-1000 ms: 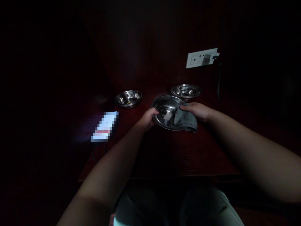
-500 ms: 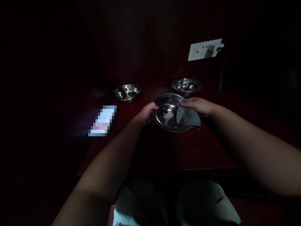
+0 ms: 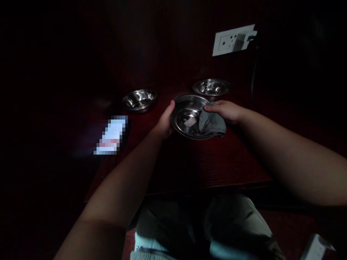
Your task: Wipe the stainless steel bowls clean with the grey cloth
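Note:
A steel plate (image 3: 187, 117) is tilted toward me above the dark wooden table (image 3: 217, 162). My left hand (image 3: 165, 122) grips its left rim, thumb over the edge. My right hand (image 3: 226, 111) is closed on a grey cloth (image 3: 211, 124) and presses it against the right side of the plate's inner face. The room is very dark.
A small steel bowl (image 3: 139, 99) sits at the back left and another steel dish (image 3: 211, 87) at the back right. A lit phone (image 3: 111, 135) lies to the left. A wall socket (image 3: 233, 39) with a plug and cable is behind.
The view has shifted, so everything sits higher in the frame. My left thumb has slid up the plate's rim. The cloth stays on the plate's right side.

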`<state>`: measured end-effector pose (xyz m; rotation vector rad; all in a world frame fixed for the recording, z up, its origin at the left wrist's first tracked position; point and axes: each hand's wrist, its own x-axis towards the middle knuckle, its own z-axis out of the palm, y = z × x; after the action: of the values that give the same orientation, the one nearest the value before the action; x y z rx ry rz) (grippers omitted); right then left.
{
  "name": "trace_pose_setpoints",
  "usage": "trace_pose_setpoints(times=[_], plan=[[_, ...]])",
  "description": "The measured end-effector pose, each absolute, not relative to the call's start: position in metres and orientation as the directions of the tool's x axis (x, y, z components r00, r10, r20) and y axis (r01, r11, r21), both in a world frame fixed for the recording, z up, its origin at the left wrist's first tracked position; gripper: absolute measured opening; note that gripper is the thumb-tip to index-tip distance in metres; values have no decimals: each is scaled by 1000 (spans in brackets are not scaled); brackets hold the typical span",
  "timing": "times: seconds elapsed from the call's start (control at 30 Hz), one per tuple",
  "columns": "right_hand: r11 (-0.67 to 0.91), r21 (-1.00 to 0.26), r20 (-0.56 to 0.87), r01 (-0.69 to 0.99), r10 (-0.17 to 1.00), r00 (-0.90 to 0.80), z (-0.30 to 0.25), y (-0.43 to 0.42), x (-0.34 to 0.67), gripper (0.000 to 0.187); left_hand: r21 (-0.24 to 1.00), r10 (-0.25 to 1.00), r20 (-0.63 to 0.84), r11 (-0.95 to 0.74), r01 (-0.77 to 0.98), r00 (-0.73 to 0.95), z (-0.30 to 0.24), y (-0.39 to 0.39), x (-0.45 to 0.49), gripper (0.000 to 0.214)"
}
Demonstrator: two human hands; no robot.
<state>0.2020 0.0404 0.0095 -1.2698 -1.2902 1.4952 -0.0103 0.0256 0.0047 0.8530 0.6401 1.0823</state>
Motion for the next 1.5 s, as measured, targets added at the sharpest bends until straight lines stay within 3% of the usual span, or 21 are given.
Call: trace_pose_setpoints(times=[0.2,0.5,0.8,1.2,1.33,1.5], plan=[[-100,-992,-109,79,987,-115,5,45,200,9,825,959,-19,174,-538,281,5,27,-5,45],[-13,-990,-29,138,993,-111,-1,50,205,10,838,973,97,34,-544,210,-19,54,-7,43],[15,-983,-5,185,994,-111,4,42,203,10,802,980,-43,148,-579,192,-20,62,-9,44],[36,-994,18,100,984,-180,8,35,203,6,839,914,-63,266,-475,400,-1,42,-18,40],[40,-996,26,79,985,-171,5,39,202,6,836,901,-8,244,-492,434,4,36,-15,45],[76,-996,70,54,991,-117,1,46,202,5,823,967,32,118,-555,252,-6,44,-14,46]])
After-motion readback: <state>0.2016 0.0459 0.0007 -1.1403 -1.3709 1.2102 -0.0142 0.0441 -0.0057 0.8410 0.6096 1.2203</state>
